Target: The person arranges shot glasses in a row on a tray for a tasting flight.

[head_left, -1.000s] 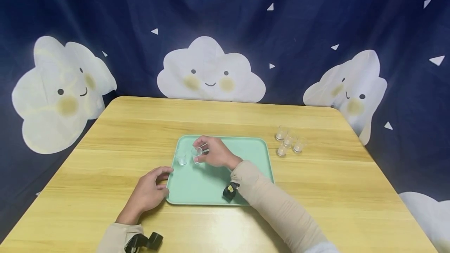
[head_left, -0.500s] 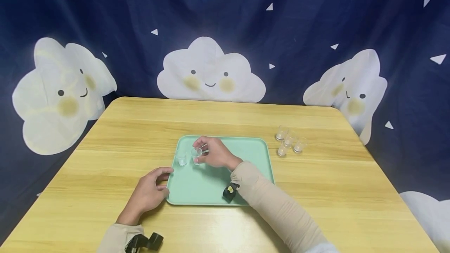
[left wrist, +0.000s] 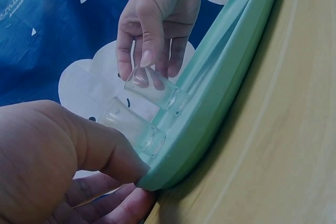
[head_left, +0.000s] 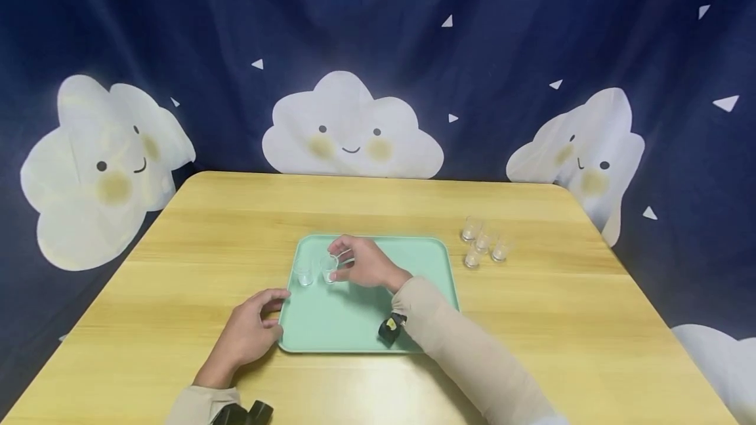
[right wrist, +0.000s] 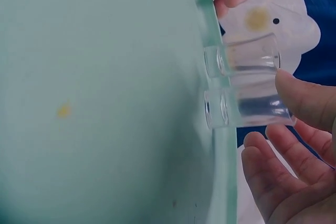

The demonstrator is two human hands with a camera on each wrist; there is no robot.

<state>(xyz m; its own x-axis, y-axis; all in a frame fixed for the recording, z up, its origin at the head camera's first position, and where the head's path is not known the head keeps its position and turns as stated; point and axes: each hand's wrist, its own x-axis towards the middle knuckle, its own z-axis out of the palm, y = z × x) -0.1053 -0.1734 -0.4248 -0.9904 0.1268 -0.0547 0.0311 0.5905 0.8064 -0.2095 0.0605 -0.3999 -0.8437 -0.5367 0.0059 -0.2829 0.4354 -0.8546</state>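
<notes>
Right glass [right wrist: 252,103] stands on tray [head_left: 360,320], just beside left glass [right wrist: 244,59]. Right hand [head_left: 366,264] is around it (pinching or loosened, cannot tell); best withdraw straight up, gently. Left hand [head_left: 248,330], fingers relaxed, touches tray.

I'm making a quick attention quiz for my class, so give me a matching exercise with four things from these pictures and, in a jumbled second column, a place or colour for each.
Things:
1. Left hand
2. Right hand
3. Tray
4. Cluster of four shot glasses

Places or colours:
A. Mint green
B. On the wooden table, right of the tray
C. At the tray's left rim
D. At a clear shot glass standing on the tray

Right pairs: 1-C, 2-D, 3-A, 4-B
</notes>
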